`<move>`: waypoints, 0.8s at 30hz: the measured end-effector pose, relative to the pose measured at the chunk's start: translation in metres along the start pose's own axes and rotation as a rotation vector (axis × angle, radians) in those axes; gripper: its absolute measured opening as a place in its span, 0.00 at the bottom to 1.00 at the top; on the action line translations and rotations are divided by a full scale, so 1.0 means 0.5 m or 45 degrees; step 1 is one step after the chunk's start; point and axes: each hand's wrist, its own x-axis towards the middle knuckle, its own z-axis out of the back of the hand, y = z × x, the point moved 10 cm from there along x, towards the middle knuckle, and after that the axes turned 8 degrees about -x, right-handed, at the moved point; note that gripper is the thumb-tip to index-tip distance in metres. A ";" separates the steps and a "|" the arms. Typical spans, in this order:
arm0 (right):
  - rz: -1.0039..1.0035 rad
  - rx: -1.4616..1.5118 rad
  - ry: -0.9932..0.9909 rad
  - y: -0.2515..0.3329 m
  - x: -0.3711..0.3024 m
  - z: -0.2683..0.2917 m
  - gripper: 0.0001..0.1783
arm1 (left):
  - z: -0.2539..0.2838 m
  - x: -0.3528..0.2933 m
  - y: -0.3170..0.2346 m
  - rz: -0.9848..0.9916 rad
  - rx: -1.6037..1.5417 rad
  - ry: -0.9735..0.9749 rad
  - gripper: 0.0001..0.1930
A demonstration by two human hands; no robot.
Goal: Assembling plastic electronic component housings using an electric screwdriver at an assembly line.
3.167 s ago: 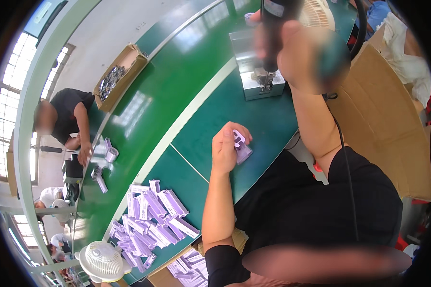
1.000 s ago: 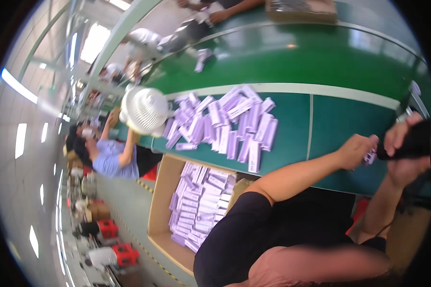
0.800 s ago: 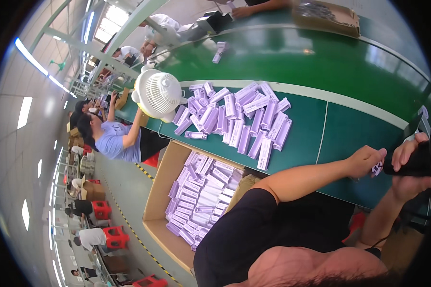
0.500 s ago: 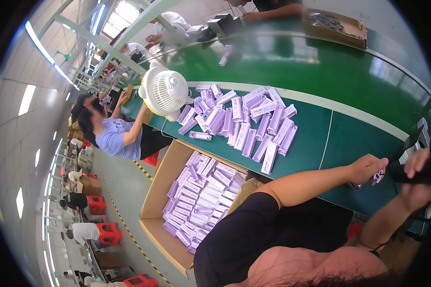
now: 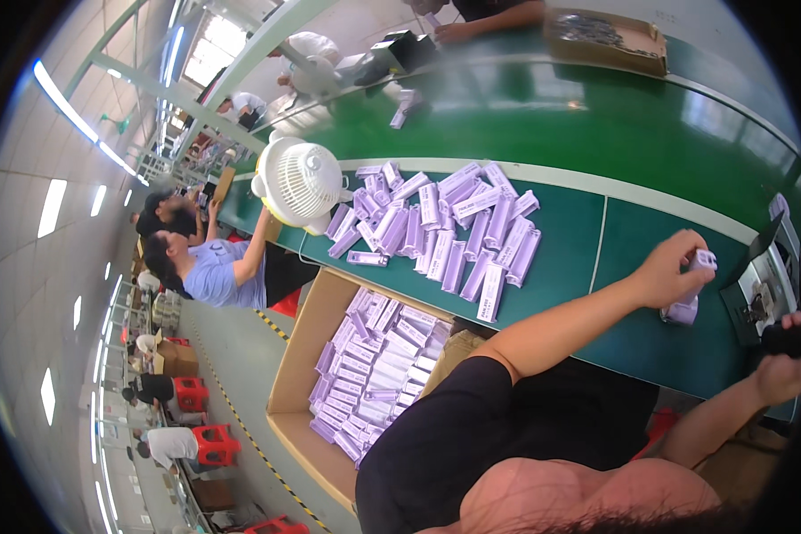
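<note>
My left hand (image 5: 669, 274) is closed around a small lilac plastic case (image 5: 704, 260), its pale end facing the right. Just below that hand, another lilac piece (image 5: 682, 311) lies on the green tabletop (image 5: 636, 240). My right hand (image 5: 781, 376) is wrapped around a black handle (image 5: 785, 340) at the right rim. Beyond the handle stands a dark bench machine (image 5: 761, 289) with metal parts at its front. Farther left on the table is a loose pile of lilac cases (image 5: 445, 218) with printed labels.
An open cardboard box (image 5: 285, 374) beside my left arm holds rows of lilac cases. A white fan (image 5: 301, 182) stands at the table's left end. A green conveyor belt (image 5: 525, 107) runs behind, carrying a few lilac pieces (image 5: 404, 109). Co-workers sit across and to the left.
My left hand has moved up and away from the machine, with the lilac case now showing. My right hand has come lower and nearer, and more of the machine is visible.
</note>
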 end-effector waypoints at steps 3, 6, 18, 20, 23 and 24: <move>-0.028 0.140 0.011 -0.027 -0.017 -0.018 0.40 | 0.049 0.035 0.002 0.100 0.145 -0.199 0.14; 0.104 -0.071 -0.142 0.002 -0.039 -0.034 0.40 | 0.128 0.102 0.001 -0.005 0.255 -0.308 0.11; 0.570 -0.232 0.393 0.266 -0.249 -0.296 0.19 | 0.619 0.279 0.066 -0.289 1.352 -0.562 0.47; 0.449 -0.303 0.511 0.215 -0.236 -0.294 0.13 | 0.520 0.300 0.094 -0.063 1.346 -0.378 0.42; 0.425 -0.331 0.697 0.158 -0.229 -0.316 0.13 | 0.502 0.270 0.062 0.287 1.371 -0.081 0.24; 0.350 -0.333 0.745 0.148 -0.221 -0.324 0.10 | 0.478 0.238 0.042 0.436 1.391 0.052 0.20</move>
